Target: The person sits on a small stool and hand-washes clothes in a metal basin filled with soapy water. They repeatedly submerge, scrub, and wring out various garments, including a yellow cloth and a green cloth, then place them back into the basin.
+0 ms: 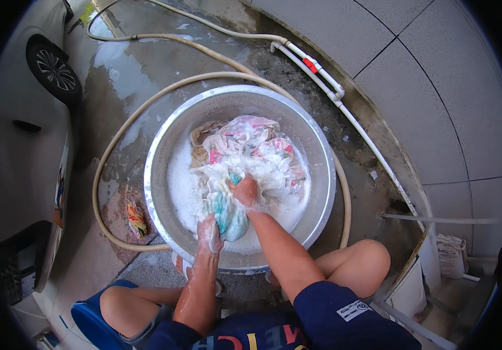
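Note:
Before me a wide metal basin (157, 205) holds soapy water with thick white foam (181, 199). My left hand (209, 232), streaked with suds, grips the near end of a wet teal-and-white cloth (229, 214). Farther up the same cloth, my right hand (246, 191) is closed on it, with a teal fold showing beside the fingers. Beyond my hands lies a heap of wet pink-patterned fabric (251, 135), partly covered in lather. A brown cloth (200, 151) shows at the heap's left edge.
A beige hose (122, 124) loops around the basin. White pipe (360, 131) with a red valve handle (310, 65) runs along a raised tiled edge. A car (23, 162) stands at left. Near it lies a colourful crumpled packet or cloth (136, 219); a blue bucket (97, 313) sits beside my left knee.

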`<state>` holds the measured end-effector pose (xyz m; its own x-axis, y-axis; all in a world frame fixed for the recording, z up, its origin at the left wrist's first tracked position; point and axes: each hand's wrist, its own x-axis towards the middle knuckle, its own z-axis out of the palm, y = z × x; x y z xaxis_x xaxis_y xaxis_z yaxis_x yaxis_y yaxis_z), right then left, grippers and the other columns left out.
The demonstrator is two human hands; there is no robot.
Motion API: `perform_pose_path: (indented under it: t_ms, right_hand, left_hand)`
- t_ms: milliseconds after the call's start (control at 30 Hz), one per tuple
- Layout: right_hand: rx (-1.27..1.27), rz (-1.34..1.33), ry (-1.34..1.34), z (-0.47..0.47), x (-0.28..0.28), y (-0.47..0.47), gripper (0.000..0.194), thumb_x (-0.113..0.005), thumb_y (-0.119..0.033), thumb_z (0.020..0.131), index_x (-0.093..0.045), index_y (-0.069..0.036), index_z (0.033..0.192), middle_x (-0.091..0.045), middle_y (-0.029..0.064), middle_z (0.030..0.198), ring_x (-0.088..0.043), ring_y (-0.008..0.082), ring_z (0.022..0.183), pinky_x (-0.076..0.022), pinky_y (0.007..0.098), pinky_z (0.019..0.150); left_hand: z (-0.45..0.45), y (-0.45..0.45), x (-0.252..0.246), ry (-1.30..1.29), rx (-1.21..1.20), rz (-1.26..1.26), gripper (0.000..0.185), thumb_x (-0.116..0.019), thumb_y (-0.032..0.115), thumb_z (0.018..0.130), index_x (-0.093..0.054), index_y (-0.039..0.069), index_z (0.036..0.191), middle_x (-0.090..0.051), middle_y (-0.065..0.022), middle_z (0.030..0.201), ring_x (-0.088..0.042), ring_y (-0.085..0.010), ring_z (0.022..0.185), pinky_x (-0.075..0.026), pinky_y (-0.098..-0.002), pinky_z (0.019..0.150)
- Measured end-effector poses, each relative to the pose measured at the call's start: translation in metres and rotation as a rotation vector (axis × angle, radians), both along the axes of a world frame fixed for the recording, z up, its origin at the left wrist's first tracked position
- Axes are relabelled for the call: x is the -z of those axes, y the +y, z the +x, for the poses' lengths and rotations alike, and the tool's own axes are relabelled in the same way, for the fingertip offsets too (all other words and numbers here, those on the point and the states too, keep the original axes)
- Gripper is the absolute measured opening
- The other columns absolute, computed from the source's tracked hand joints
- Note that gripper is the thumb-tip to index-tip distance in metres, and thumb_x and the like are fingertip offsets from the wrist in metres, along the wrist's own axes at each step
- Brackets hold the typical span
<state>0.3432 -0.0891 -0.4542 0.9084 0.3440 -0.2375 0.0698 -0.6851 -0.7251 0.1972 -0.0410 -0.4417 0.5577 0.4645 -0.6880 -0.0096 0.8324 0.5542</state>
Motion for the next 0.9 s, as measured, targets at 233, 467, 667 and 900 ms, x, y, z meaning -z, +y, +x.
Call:
perform_pose_path:
  t_ms: [233,467,667,900]
  right_hand:
    - [0.230,-0.177,-0.222,-0.048,0.102,-0.087,0.028,-0.065,-0.025,0.084,-0.064,0.003,0.091,-0.056,0.0259,0.102,-0.055,0.0441,0.104,-0.0469,0.0492,0.087]
    - [-0.275,-0.311,-0.402,-0.070,0.180,-0.115,0.026,-0.066,-0.021,0.082,-0.063,-0.001,0.100,-0.055,0.0270,0.113,-0.057,0.0404,0.107,-0.0488,0.0486,0.087]
    - [-0.896,-0.579,0.125,0.050,0.138,-0.049,0.033,-0.061,-0.021,0.084,-0.067,-0.007,0.112,-0.067,0.0197,0.111,-0.065,0.0354,0.102,-0.0517,0.0467,0.090]
    - [-0.152,0.166,0.323,0.010,0.038,-0.020,0.054,-0.049,-0.005,0.079,-0.058,-0.007,0.132,-0.064,0.0198,0.120,-0.062,0.0273,0.108,-0.0475,0.0341,0.095]
  left_hand:
    - [0.008,-0.014,0.050,0.691,0.553,1.101,0.066,-0.068,0.031,0.083,-0.047,0.004,0.140,-0.035,-0.0293,0.146,-0.039,-0.0449,0.131,-0.035,-0.0483,0.108]
    - [-0.014,-0.046,0.141,0.908,1.357,1.525,0.062,-0.054,0.036,0.091,-0.042,0.010,0.146,-0.035,-0.0311,0.146,-0.036,-0.0522,0.131,-0.034,-0.0607,0.106]
    - [0.054,0.050,0.129,0.694,1.587,0.759,0.048,-0.050,0.032,0.091,-0.057,0.007,0.131,-0.062,-0.0203,0.125,-0.061,-0.0307,0.114,-0.045,-0.0544,0.096]
    - [0.041,0.068,0.065,0.562,0.457,-0.017,0.067,-0.059,0.058,0.088,-0.055,0.005,0.129,-0.059,-0.0162,0.126,-0.059,-0.0364,0.111,-0.054,-0.0472,0.082]
